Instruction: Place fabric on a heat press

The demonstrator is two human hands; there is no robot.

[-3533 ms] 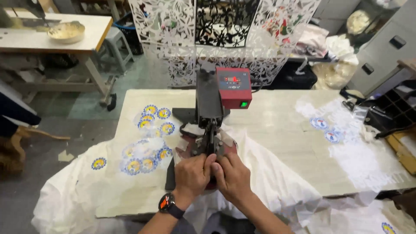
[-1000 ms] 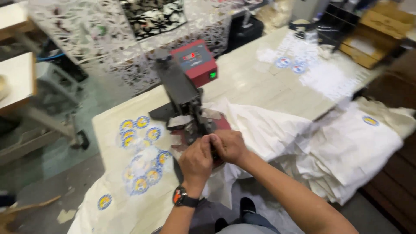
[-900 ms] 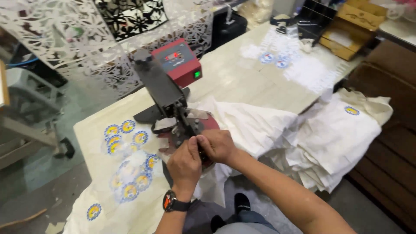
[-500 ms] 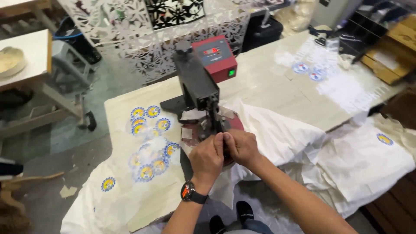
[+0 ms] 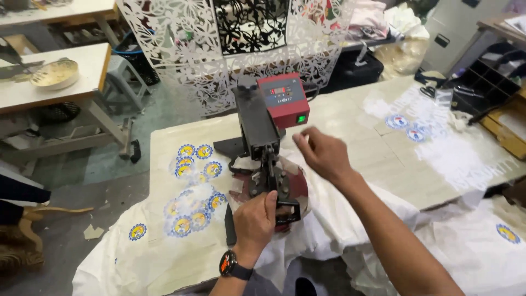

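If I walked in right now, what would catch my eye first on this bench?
Probably the small press with its red control box, standing mid-table over white cloth. The left hand grips the press handle at the front, while the right hand hovers open beside the machine. To the left, round blue-and-yellow badges lie scattered on the table.

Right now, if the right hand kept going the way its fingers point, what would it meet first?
Probably the red control box of the press: the right hand hovers just below-right of it, fingers toward it. Depth is unclear.
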